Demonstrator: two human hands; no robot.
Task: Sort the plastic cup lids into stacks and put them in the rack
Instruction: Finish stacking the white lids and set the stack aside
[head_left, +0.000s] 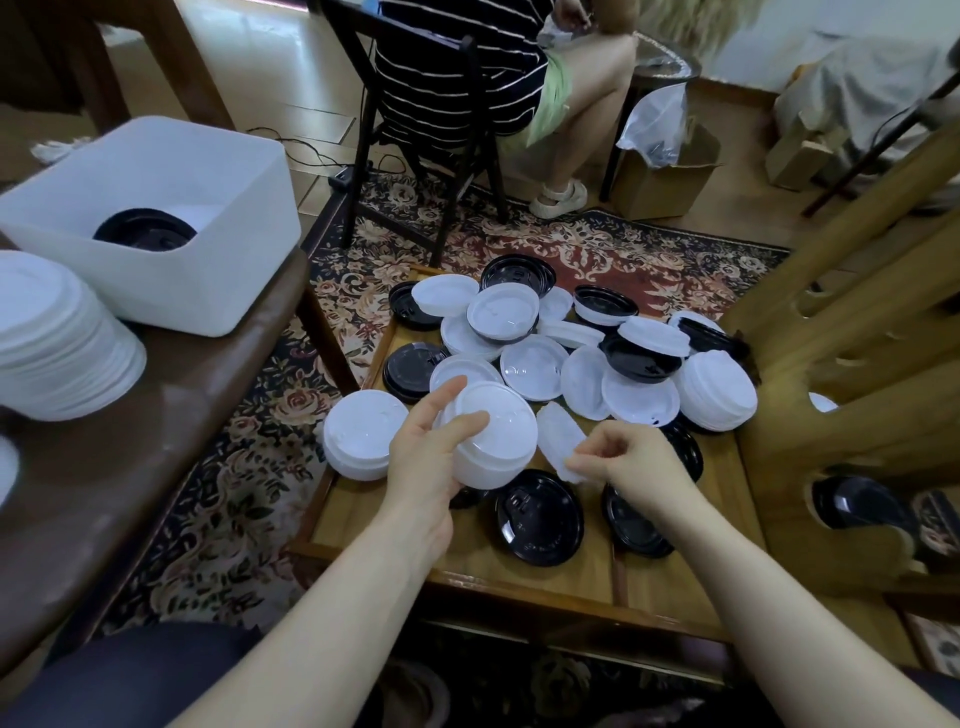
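My left hand (434, 457) holds a short stack of white lids (498, 441) above the low wooden table (545, 577), thumb and fingers around its rim. My right hand (628, 460) pinches a single white lid (561, 441) by its edge, tilted on its side just right of that stack. A mixed pile of white and black lids (587, 358) covers the far part of the table. Another white stack (361, 434) stands at the table's left edge. Two black lids (540, 517) lie flat near my hands.
A white bin (208, 291) holding black lids (145, 229) and a tall stack of white lids (57, 338) sit on the brown bench at left. A wooden rack (857, 374) rises at right. A person sits on a black chair (415, 130) beyond the rug.
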